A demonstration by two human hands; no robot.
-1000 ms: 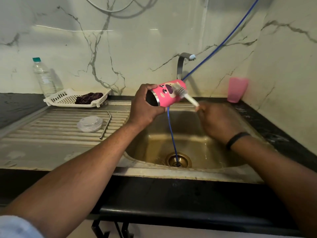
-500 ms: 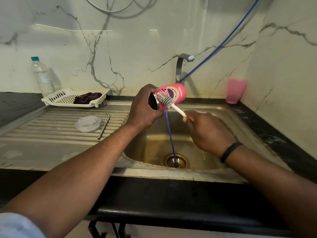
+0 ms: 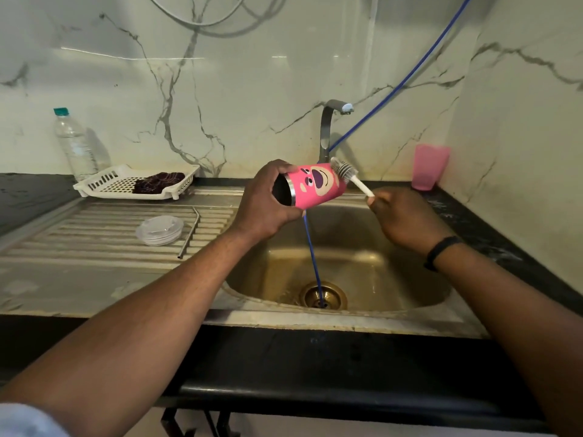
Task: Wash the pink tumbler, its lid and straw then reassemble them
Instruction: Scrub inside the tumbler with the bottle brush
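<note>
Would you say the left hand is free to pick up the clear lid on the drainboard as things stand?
Probably not yet: the left hand grips the pink tumbler over the sink. The lid lies uncovered beside the straw, so the path looks open once the tumbler is set down.

counts: 1 pink tumbler (image 3: 317, 184), 1 brush (image 3: 349, 177), 1 clear lid (image 3: 160, 230), 1 metal straw (image 3: 189, 232), 1 plastic bottle (image 3: 75, 144), 1 white basket (image 3: 104, 183) with 1 dark cloth (image 3: 158, 182) in it, 1 pink cup (image 3: 429, 166), 1 tap (image 3: 331, 125), 1 blue hose (image 3: 407, 77), 1 sink (image 3: 410, 288), 2 hands: left hand (image 3: 264, 205), right hand (image 3: 407, 217).
</note>
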